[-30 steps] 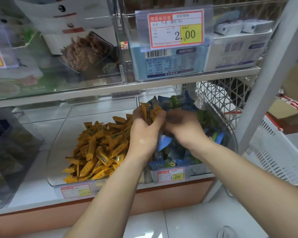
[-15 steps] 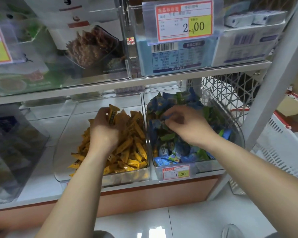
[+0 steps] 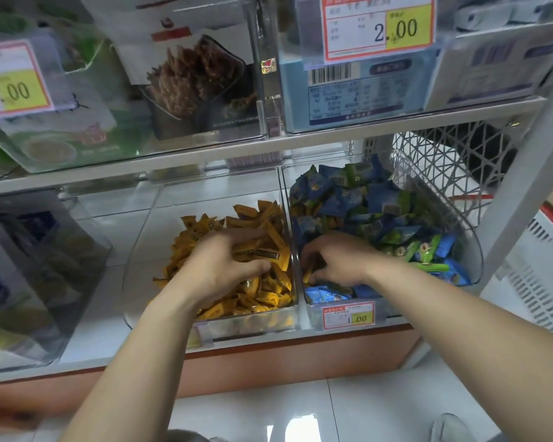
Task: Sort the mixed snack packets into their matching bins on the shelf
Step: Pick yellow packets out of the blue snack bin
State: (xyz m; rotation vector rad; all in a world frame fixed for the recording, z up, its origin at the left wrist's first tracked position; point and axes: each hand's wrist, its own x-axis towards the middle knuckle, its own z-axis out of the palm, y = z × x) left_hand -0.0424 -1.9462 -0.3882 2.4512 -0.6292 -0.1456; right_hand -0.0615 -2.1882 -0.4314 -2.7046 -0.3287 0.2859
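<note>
The right hand (image 3: 336, 260) has its fingers curled down into the front left corner of its bin, pinching what looks like a stray yellow packet (image 3: 307, 275). The left hand (image 3: 224, 266) lies with fingers stretched forward and thumb out over the yellow heap. It is blurred, and nothing shows clamped in it. Both hands work on the lower shelf (image 3: 87, 346), where two clear bins stand side by side with their walls touching. The left bin (image 3: 253, 327) holds yellow packets (image 3: 268, 291) heaped toward its right side, and no other colour shows among them, so that bin looks sorted. The right bin (image 3: 473, 250) is piled high with blue and green packets (image 3: 364, 199), and a small price tag (image 3: 348, 315) is fixed to its front. The one clear misfit is the yellow packet under the right fingers, just beside the dividing wall and a short reach from its proper heap. By this showing the sorting is well along. That packet has yet to cross to the left bin. A few orange flecks further back among the blue ones may be more strays or only the yellow heap seen through the clear wall; which of the two cannot be told. Whatever is buried deeper in the blue and green pile is hidden, so some digging may remain.
</note>
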